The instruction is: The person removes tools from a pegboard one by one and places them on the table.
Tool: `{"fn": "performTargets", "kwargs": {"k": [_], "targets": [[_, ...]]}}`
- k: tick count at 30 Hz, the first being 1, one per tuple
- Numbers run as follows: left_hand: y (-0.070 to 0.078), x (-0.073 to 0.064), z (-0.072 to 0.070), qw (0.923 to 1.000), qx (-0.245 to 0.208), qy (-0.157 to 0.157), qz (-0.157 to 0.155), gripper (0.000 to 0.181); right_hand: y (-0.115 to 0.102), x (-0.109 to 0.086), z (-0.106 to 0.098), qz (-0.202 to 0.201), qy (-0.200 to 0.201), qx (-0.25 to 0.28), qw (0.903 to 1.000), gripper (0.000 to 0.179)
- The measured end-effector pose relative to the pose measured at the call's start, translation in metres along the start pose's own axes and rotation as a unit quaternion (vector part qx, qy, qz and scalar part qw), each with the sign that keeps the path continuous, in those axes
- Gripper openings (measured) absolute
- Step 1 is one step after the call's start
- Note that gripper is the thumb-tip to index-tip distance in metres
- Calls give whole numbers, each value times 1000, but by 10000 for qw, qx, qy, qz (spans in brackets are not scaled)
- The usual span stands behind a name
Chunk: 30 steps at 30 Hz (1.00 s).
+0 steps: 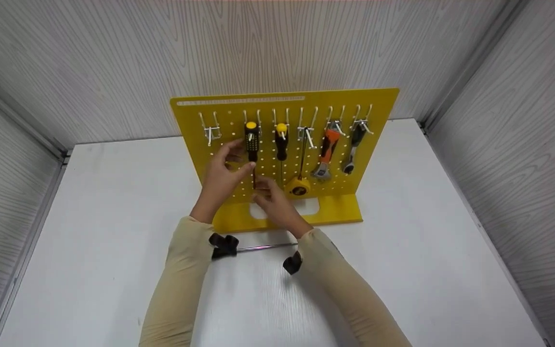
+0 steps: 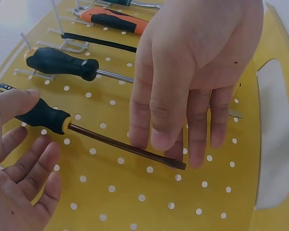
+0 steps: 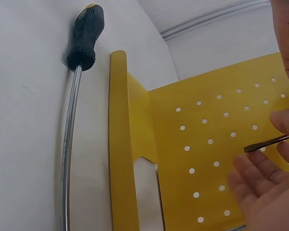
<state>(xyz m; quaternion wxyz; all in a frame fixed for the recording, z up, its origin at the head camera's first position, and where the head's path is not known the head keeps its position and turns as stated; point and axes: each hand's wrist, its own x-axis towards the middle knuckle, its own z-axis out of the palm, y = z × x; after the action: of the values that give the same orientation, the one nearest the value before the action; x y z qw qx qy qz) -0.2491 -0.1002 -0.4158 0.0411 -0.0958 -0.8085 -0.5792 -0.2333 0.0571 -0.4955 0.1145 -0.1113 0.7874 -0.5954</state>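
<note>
A flathead screwdriver (image 1: 251,144) with a black handle and yellow top hangs on the yellow pegboard (image 1: 277,99). My left hand (image 1: 224,173) is at its handle; in the left wrist view the thumb (image 2: 24,102) overlaps the handle and the other fingers spread loosely below. Lower down, my right hand (image 1: 275,205) surrounds the blade, its fingers straight and parted. The flat blade tip (image 3: 253,147) shows between the thumb and fingers of that hand in the right wrist view. Beside it hangs a second black-and-yellow screwdriver (image 1: 282,142).
Farther right on the board hang a yellow tape measure (image 1: 298,187), an orange-handled adjustable wrench (image 1: 328,149) and a dark-handled ratchet (image 1: 354,147). A bare double hook (image 1: 210,132) sits at left. Another screwdriver (image 3: 86,36) lies on the white table before the board's base.
</note>
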Motion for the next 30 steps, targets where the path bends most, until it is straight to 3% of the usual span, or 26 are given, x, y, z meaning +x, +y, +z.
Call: {"fn": "performTargets", "kwargs": {"k": [10, 18, 30], "targets": [[1, 2, 2, 9999, 119, 16, 21, 53, 0, -6, -2, 169, -52, -103, 9998, 47], [4, 3, 2, 9999, 72, -34, 75, 51, 2, -14, -5, 20, -98, -333, 9994, 46], [12, -1, 4, 9999, -76, -99, -15, 47, -10, -27, -4, -207, -155, -71, 9996, 40]]}}
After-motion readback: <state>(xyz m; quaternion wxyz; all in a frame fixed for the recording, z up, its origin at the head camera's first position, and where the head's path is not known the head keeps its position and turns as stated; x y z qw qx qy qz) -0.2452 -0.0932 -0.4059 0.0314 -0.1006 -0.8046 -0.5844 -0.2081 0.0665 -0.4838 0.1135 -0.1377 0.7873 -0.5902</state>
